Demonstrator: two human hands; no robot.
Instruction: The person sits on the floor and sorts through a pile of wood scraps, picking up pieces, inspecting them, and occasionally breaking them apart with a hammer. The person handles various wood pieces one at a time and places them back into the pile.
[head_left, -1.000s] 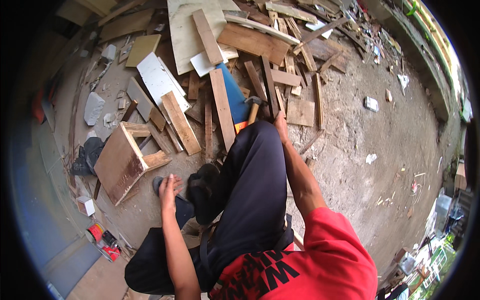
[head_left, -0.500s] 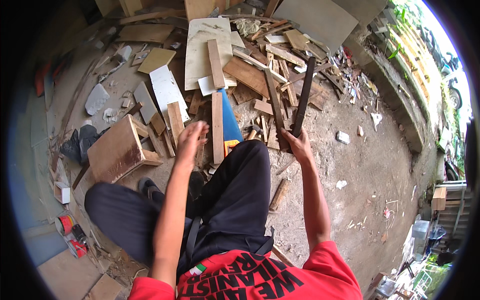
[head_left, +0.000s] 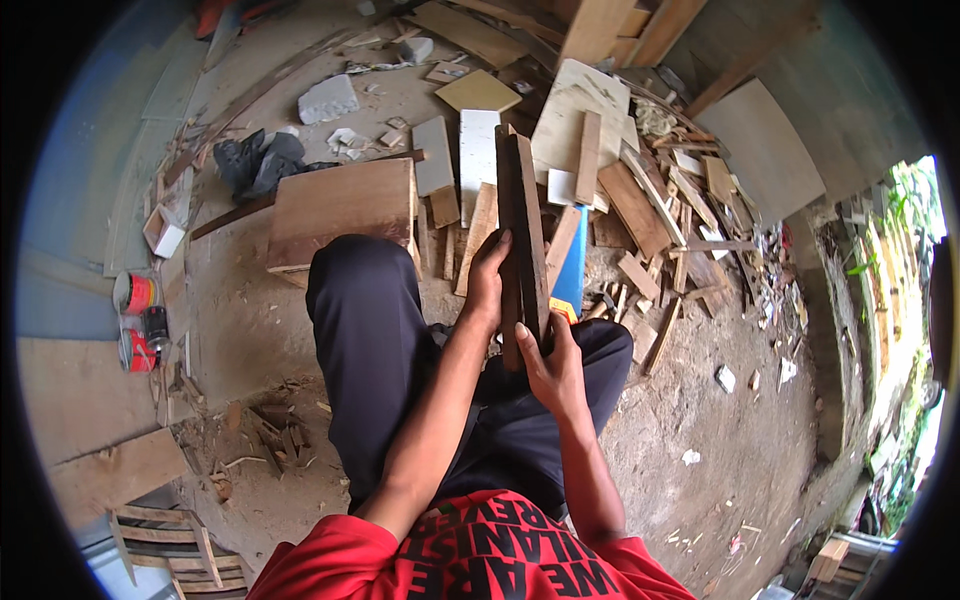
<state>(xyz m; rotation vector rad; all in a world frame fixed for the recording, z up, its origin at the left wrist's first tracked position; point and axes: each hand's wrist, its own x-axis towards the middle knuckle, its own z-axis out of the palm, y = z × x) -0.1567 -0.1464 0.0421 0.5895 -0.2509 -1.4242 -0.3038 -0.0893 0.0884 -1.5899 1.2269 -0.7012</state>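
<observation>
Two long dark wooden strips (head_left: pixel 530 220) stand nearly upright between my hands, side by side over my lap. My left hand (head_left: pixel 486 285) is closed against their left side, about midway down. Around the lower part of the strips, my right hand (head_left: pixel 553 368) grips with its thumb across the front. Behind them a handsaw (head_left: pixel 571 265) with a blue blade and yellow-orange handle lies near my right knee. A brown wooden board (head_left: pixel 563 245) partly covers its blade.
A box-like wooden piece (head_left: pixel 340 212) stands beyond my left knee. Scrap wood (head_left: pixel 640 210) is heaped ahead and to the right. Red-labelled tins (head_left: pixel 136 293) stand at the far left, and a slatted wooden frame (head_left: pixel 180 540) lies at the lower left. A concrete ledge (head_left: pixel 825 330) edges the right side.
The two strips, spread apart in my right hand before, are now together in front of me. My left hand has come onto them. The view has turned left.
</observation>
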